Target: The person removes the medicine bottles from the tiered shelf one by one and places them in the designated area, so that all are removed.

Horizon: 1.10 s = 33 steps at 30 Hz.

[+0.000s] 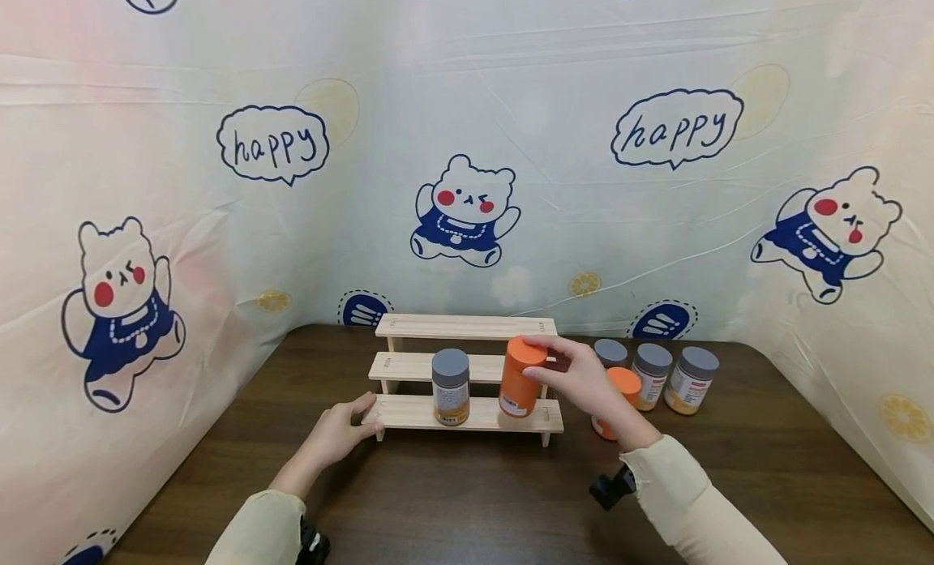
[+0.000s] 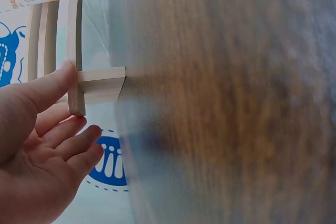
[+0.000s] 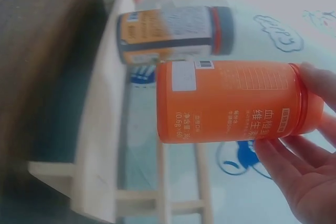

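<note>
Two hands engaged: your right hand (image 1: pixel 578 378), fingers clamped on orange jar (image 1: pixel 516 391) above bottom step (image 1: pixel 410 413) of wooden rack (image 1: pixel 467 327), 3 o'clock of racked grey-lidded jar (image 1: pixel 451 391); your left hand (image 1: pixel 336 431), fingers pinching step's 9 o'clock end.

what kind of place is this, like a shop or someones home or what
Probably a makeshift indoor tabletop setup, though the wider room isn't shown: a dark wood-look table, a bear-print cloth hung behind and beside it, and a three-step wooden rack with jars.
</note>
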Available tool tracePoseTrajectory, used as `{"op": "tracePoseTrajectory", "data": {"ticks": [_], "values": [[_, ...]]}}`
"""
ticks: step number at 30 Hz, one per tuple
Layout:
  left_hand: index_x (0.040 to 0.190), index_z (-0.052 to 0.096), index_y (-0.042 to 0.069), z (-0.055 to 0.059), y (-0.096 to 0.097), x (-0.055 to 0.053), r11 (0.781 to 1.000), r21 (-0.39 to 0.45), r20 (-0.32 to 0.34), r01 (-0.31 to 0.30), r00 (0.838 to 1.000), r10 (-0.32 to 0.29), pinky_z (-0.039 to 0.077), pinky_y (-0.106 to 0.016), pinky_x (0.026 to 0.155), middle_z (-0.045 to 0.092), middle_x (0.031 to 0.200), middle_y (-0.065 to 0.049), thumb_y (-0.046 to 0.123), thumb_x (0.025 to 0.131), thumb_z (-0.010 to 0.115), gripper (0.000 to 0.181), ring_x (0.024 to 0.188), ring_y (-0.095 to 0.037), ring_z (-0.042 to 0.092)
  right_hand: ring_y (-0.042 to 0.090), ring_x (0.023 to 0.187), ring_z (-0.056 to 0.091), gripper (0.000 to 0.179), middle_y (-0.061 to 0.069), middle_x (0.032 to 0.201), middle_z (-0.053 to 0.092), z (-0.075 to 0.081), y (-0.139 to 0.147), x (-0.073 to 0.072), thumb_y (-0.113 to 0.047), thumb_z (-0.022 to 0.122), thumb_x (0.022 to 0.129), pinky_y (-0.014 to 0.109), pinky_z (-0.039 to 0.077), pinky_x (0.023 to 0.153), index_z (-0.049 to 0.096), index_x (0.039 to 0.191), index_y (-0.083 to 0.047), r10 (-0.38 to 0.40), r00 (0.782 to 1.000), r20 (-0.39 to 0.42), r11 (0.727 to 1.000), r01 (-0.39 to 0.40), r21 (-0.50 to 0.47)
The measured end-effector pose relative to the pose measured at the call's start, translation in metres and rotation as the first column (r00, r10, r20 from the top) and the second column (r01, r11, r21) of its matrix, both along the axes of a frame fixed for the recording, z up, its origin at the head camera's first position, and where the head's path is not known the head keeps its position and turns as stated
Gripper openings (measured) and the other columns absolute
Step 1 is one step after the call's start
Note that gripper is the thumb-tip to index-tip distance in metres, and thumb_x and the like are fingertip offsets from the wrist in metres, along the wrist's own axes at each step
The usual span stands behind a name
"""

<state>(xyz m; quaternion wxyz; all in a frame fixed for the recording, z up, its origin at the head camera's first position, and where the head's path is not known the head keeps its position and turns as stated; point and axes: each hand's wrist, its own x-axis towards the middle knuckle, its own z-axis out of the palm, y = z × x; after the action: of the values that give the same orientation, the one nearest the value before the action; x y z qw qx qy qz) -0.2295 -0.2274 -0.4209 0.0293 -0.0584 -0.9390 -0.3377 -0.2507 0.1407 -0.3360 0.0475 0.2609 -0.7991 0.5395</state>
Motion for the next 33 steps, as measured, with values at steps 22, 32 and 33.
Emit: {"op": "tracePoseTrajectory", "data": {"ticks": [22,32,33], "values": [[0.131,0.047,-0.004,0.000,0.000,0.001,1.000,-0.011,-0.009,0.004,1.000,-0.004,0.034,-0.053,0.094,0.044,0.134,-0.020,0.020,0.086,0.066,0.055,0.121,-0.038,0.040,0.008,0.092,0.060,0.049,0.016,0.120,0.054,0.046,0.091,0.024,-0.021,0.067,0.086,0.018,0.048,0.074,0.053,0.129,-0.004,-0.261,0.954,-0.145,0.963,0.267,0.028],[0.131,0.047,-0.004,-0.001,-0.001,0.000,1.000,-0.009,-0.013,0.006,1.000,-0.006,0.034,-0.052,0.094,0.044,0.134,-0.019,0.021,0.086,0.066,0.055,0.122,-0.038,0.040,-0.002,0.092,0.053,0.049,0.016,0.123,0.052,0.040,0.136,0.028,-0.023,0.065,0.088,0.011,0.044,0.073,0.051,0.131,-0.005,-0.406,0.898,-0.172,0.907,0.419,0.048],[0.131,0.047,-0.004,-0.001,-0.001,0.000,1.000,-0.008,-0.012,0.006,1.000,-0.006,0.034,-0.052,0.095,0.044,0.134,-0.019,0.021,0.086,0.066,0.056,0.122,-0.038,0.040,-0.003,0.092,0.053,0.050,0.015,0.123,0.052,0.038,0.140,0.028,-0.024,0.065,0.087,0.011,0.044,0.073,0.051,0.131,-0.005,-0.420,0.892,-0.167,0.900,0.433,0.049]]}}
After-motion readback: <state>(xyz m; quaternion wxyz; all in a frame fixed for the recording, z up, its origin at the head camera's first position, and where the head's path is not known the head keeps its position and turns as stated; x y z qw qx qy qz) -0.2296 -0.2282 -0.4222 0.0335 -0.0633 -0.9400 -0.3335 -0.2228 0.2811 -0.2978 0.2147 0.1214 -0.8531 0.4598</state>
